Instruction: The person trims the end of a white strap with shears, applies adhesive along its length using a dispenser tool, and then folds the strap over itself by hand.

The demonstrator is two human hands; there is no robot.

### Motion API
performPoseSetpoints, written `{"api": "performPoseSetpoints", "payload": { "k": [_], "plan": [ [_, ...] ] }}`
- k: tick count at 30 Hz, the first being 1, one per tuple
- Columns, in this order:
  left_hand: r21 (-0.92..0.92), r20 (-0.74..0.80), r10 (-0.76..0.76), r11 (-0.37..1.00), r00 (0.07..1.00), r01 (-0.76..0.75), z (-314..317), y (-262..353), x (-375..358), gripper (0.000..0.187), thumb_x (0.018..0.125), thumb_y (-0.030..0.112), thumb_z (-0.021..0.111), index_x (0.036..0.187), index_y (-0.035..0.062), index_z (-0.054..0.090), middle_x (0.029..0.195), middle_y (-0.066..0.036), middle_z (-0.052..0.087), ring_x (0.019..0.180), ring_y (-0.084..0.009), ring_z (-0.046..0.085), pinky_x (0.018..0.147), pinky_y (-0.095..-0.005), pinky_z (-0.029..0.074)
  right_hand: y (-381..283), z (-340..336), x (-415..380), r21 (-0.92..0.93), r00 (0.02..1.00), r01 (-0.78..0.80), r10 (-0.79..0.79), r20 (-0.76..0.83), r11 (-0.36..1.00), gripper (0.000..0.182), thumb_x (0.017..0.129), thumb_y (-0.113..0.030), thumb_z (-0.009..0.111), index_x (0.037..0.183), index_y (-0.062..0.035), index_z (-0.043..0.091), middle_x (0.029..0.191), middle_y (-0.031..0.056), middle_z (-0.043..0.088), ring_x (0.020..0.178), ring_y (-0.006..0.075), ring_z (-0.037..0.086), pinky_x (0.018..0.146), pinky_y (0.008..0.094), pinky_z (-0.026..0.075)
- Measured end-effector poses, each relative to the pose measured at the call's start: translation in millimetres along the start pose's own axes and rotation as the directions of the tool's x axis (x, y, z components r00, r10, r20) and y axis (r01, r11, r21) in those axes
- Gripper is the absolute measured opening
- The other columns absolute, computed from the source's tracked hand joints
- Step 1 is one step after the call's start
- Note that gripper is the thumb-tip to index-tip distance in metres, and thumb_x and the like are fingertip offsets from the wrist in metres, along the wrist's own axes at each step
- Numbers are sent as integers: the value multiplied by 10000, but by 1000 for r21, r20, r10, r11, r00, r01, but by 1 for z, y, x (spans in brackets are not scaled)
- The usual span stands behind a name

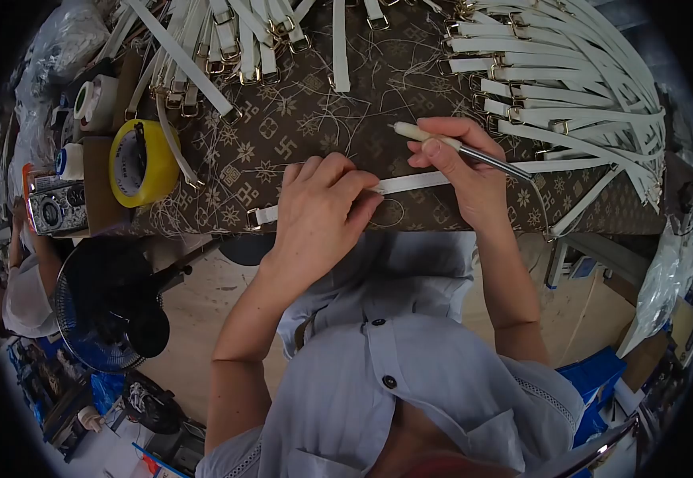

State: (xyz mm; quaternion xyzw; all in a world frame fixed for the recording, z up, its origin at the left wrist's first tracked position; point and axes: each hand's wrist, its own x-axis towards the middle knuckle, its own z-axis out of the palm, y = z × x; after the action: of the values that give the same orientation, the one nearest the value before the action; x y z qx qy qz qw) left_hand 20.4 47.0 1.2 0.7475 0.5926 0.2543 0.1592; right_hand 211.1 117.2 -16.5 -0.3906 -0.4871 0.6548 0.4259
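A white strap (418,182) with a gold buckle at its left end lies along the front edge of the patterned cloth. My left hand (322,199) rests over it, thumb and forefinger pinching the strap near its middle. My right hand (462,163) is closed around a pen-like tool (474,153) with a cream front part and a metal shaft, its tip pointing left above the cloth. A thin cord or tube runs down from the shaft's right end. Loose thread curls below the strap beside my left fingertips.
White buckled straps (569,76) are piled at the right, with more straps (239,40) at the back left. Yellow tape (146,163), thread spools and a box stand at the left. Below are a black fan (115,307) and another person's arm (48,259).
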Motion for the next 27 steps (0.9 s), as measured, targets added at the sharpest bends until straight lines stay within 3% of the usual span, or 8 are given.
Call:
{"api": "performPoseSetpoints", "payload": {
  "k": [3, 5, 9, 12, 14, 17, 22, 27],
  "plan": [
    [-6, -32, 28, 1000, 999, -29, 3, -1, -1, 132, 736, 125, 734, 847, 91, 671, 814, -17, 569, 769, -214, 554, 702, -345, 384, 2, -3, 0, -52, 999, 27, -26, 18, 998, 264, 936, -141, 594, 1118, 51, 592, 922, 141, 673, 814, 178, 666, 799, 322, 551],
    [-12, -56, 48, 999, 997, -49, 5, -2, -1, 104, 745, 113, 725, 828, 90, 666, 802, -20, 567, 758, -218, 556, 697, -343, 386, 3, -11, -1, 44, 996, 52, -55, 72, 998, 357, 999, -242, 484, 1147, 68, 578, 881, 138, 669, 790, 179, 659, 806, 332, 547],
    [-48, -29, 39, 998, 999, -40, 5, -3, 0, 91, 776, 109, 702, 824, 86, 628, 803, -28, 567, 759, -224, 562, 689, -346, 387, 3, -32, -11, 74, 989, 87, -95, 110, 993, 462, 1031, -312, 379, 1148, 89, 577, 846, 138, 663, 770, 186, 652, 791, 338, 546],
    [-63, -7, 49, 997, 999, -50, 7, -5, 4, 115, 798, 104, 683, 850, 84, 582, 800, -37, 567, 754, -228, 565, 684, -349, 385, 2, -40, -13, 23, 980, 94, -97, 173, 995, 410, 997, -291, 475, 1122, 76, 605, 863, 136, 665, 762, 196, 651, 756, 318, 539],
    [-69, -1, 59, 996, 998, -59, 7, -7, 5, 129, 809, 100, 673, 864, 84, 558, 797, -42, 567, 747, -230, 566, 682, -351, 385, -10, -33, -13, -222, 976, 147, -105, 188, 964, 268, 878, -195, 668, 1064, -4, 683, 827, 66, 675, 729, 117, 623, 671, 245, 497],
    [-123, 50, 43, 992, 998, -37, 3, -12, 4, 138, 831, 102, 653, 868, 82, 522, 774, -42, 570, 733, -229, 571, 683, -354, 383, -11, -32, -13, -211, 969, 87, -34, 244, 974, 245, 780, -68, 738, 1016, -17, 694, 845, 65, 682, 732, 105, 625, 650, 230, 491],
    [-244, 168, 10, 969, 986, 32, -8, -15, 7, 128, 836, 131, 657, 950, 92, 613, 753, -23, 598, 722, -223, 582, 689, -339, 389, -6, -31, -10, -252, 958, 205, -141, 250, 946, 224, 752, -10, 754, 966, -10, 692, 854, 64, 686, 751, 95, 630, 656, 213, 484],
    [-249, 116, 51, 968, 992, -21, -6, -13, 4, 155, 794, 151, 704, 937, 101, 669, 746, -17, 600, 692, -213, 565, 675, -327, 388, -8, -27, -12, -280, 964, 206, -146, 220, 938, 205, 773, -31, 750, 967, -10, 689, 864, 66, 689, 758, 94, 630, 657, 214, 484]
  ]
}}
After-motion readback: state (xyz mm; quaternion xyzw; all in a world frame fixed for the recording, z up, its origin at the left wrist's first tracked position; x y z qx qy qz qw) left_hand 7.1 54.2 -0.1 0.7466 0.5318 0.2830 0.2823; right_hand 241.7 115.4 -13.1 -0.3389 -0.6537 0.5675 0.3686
